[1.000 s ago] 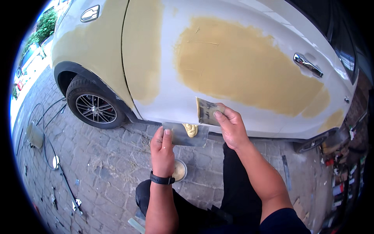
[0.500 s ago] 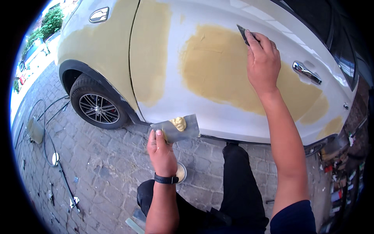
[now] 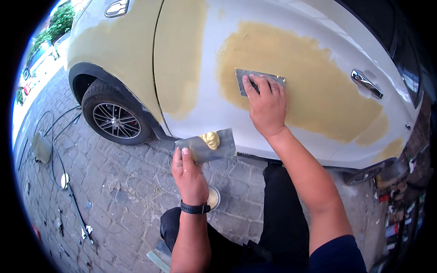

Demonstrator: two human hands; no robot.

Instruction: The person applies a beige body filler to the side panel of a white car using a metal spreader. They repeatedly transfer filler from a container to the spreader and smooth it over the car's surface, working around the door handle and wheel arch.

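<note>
My left hand [image 3: 189,177] is closed on a flat grey plate [image 3: 223,145], thumb on top, with a lump of yellowish body filler [image 3: 210,140] near its far edge. My right hand [image 3: 267,107] grips a thin dark filler spreader [image 3: 244,78], its fingers spread along the blade. That blade lies against the tan filler patch [image 3: 314,77] on the white car door [image 3: 218,109], towards the patch's left part. A few thin ridges mark the patch above the spreader. A second tan area covers the front fender [image 3: 123,59] and the door's front edge.
A chrome door handle [image 3: 367,83] juts out at right. The front wheel [image 3: 116,119] stands at left. An open tin [image 3: 214,198] sits behind my left wrist on the stone paving [image 3: 136,200]. A bucket [image 3: 42,147] and a black hose [image 3: 77,210] are farther left; clutter lines the right side.
My right hand has moved down and left from the patch's upper edge, and the spreader now lies flatter across the patch. My left hand holds the plate in nearly the same place.
</note>
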